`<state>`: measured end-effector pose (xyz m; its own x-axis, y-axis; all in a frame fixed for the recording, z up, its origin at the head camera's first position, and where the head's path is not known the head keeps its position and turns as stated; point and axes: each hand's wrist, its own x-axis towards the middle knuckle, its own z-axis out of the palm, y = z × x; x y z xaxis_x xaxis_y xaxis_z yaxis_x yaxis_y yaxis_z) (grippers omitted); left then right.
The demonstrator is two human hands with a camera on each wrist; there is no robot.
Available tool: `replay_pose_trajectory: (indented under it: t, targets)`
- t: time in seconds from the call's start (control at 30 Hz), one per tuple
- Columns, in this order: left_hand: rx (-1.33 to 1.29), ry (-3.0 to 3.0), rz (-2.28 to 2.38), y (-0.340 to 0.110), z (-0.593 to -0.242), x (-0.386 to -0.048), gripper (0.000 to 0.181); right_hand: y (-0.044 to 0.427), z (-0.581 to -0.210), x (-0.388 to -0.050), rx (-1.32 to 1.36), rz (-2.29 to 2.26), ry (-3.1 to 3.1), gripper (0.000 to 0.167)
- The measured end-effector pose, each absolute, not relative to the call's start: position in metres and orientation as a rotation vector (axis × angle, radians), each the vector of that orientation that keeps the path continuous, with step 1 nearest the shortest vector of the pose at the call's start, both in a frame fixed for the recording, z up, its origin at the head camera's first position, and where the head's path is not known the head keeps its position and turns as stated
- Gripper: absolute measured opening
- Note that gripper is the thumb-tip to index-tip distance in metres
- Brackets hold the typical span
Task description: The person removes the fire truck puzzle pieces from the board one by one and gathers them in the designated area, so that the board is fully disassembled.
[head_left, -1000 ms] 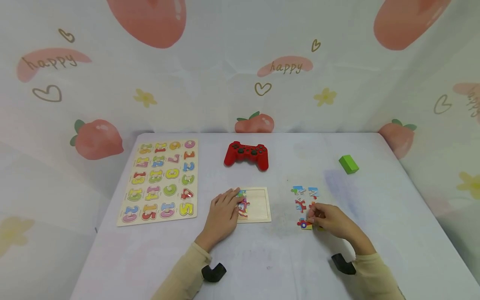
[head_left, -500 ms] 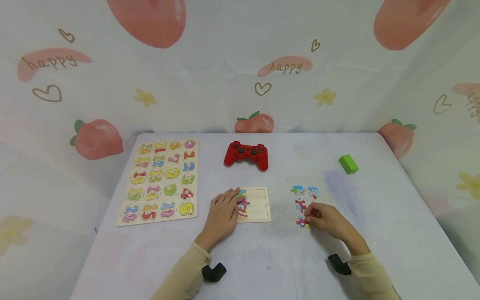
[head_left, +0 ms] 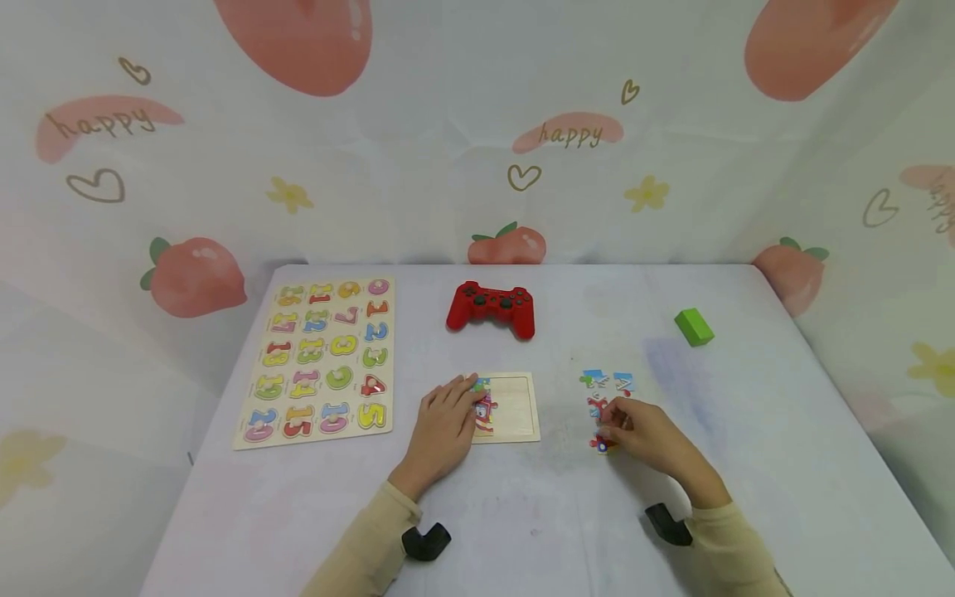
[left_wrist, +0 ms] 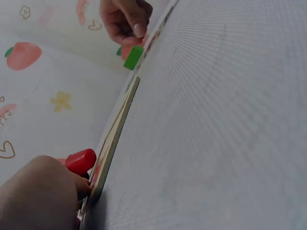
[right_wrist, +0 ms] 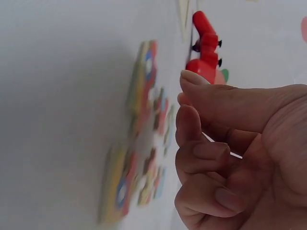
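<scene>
My left hand (head_left: 442, 424) rests with its fingers over the left part of a small wooden puzzle board (head_left: 516, 412). Beside the fingertips some of the board's colourful picture shows; its right half is bare wood. My right hand (head_left: 651, 433) is above several loose jigsaw pieces (head_left: 595, 378) to the right of the board and hides some of them. In the right wrist view, the right hand's thumb and index finger are slightly apart with nothing between them, and the other fingers are bent. The jigsaw pieces (right_wrist: 144, 84) lie blurred on the table below that hand.
A wooden number puzzle board (head_left: 317, 361) lies on the left of the table. Behind the small board is a red game controller (head_left: 491, 309). A green block (head_left: 694, 327) stands at the back right. A printed cloth (head_left: 418, 124) hangs behind the table.
My right hand has moved a little to the left and slightly away from me over the loose pieces. The front pieces have shifted slightly. My left hand stays put on the board.
</scene>
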<state>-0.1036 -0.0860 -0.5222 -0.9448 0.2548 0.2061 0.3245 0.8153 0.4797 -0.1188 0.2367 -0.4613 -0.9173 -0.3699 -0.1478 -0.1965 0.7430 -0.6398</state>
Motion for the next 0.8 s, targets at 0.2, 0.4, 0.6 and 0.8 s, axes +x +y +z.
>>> replay_pose_trajectory:
  t: [0.2, 0.4, 0.6, 0.8]
  targets:
    - [-0.446, -2.851, -0.761, -0.085, -0.526, -0.104, 0.038, 0.212, -0.458, -0.128, -0.496, -0.928, 2.664, 0.007]
    - [-0.422, -2.852, -0.791, -0.085, -0.524, -0.105, 0.048, 0.174, -0.455, -0.136, -0.539, -0.917, 2.615, 0.005]
    - [-0.428, -2.826, -0.789, -0.086, -0.522, -0.104, 0.046, 0.126, -0.459, -0.147, -0.557, -0.971, 2.608, 0.008]
    - [-0.422, -2.827, -0.815, -0.085, -0.517, -0.104, 0.051, 0.091, -0.470, -0.155, -0.512, -0.980, 2.670, 0.017]
